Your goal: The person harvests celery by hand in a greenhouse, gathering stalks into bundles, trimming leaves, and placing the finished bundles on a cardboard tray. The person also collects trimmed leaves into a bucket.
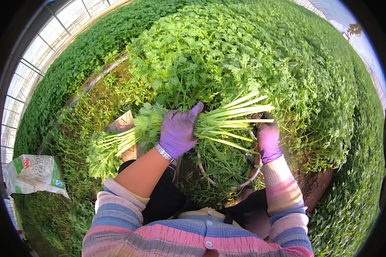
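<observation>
My left hand (179,130), in a purple glove, is closed around a bunch of leafy greens (231,112) held crosswise in front of me. The pale cut stems fan out to the right, and the leaves lie to the left. At the stem ends is my right hand (266,136), also gloved, with curled, darkly soiled fingers. One stem crosses in front of these fingers; whether they grip anything is hidden. Left of my left hand, a second bunch of cut stems (124,140) lies over a brown board (122,122).
Dense rows of leafy crop (244,48) stand ahead and to the right. Between my legs, a pale pink rim (209,180) encircles loose greens. A white and green printed sack (35,175) lies at left. A pale hose or strip (96,78) edges the harvested ground.
</observation>
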`<state>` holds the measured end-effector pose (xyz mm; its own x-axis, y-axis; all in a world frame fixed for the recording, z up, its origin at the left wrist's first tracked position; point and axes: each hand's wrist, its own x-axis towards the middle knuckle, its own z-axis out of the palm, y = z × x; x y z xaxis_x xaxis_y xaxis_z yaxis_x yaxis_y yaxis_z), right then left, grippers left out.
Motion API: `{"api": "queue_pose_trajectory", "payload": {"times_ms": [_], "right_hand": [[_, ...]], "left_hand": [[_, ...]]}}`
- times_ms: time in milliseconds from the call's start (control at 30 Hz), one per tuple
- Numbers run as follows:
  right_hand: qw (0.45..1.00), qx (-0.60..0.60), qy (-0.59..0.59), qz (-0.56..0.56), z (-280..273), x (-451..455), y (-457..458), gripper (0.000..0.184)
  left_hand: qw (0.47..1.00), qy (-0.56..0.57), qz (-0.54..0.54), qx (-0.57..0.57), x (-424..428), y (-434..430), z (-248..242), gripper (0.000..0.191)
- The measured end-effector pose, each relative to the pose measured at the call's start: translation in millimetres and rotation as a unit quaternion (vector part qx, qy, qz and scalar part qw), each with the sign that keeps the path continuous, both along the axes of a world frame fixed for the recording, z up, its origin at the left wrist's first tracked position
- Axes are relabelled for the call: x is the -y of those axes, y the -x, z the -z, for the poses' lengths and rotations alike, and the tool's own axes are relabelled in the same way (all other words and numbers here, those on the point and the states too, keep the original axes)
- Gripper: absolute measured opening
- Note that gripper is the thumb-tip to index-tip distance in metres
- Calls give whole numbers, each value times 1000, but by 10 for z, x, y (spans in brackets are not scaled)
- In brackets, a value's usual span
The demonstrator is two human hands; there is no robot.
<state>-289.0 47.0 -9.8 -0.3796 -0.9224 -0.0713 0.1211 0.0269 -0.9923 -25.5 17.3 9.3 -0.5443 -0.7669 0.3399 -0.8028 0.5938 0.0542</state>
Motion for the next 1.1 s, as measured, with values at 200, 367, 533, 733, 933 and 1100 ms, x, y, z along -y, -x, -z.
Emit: {"api": "queue_pose_trajectory", "payload": {"times_ms": [200,367,533,733,933,1100], "right_hand": [[969,192,-19,-155,-26,-92,-38,25],[976,141,11,-167,31,-157,-177,33],[984,154,28,-89,91,-108,-218,26],[965,256,35,-37,22,-94,-179,22],[929,345,96,-91,-104,-57,82,25],[938,305,142,-81,-369,-152,788,24]], "left_hand": [[998,23,17,62,-21,13,33,86],[996,53,30,67,-37,0,76,87],[996,39,44,67,-37,-1,94,84],[995,47,67,58,-55,9,40,84],[995,62,68,38,-57,-73,-62,84],[988,130,60,62,0,-244,-64,77]]}}
